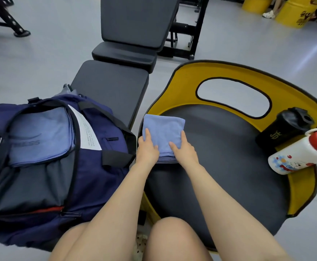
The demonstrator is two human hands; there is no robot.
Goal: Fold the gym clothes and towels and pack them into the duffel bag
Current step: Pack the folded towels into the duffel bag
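On the chair seat [229, 147], a folded towel [163, 132] is pressed flat by straight fingers of the left hand [147, 149] and right hand [184, 149], its long axis pointing away, beside the open duffel bag [97, 176].

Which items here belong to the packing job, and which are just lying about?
Job items: blue towel under left hand and right hand; open navy duffel bag; folded blue cloth inside it.

Lying about: black shaker bottle; white bottle; yellow chair; black bench.
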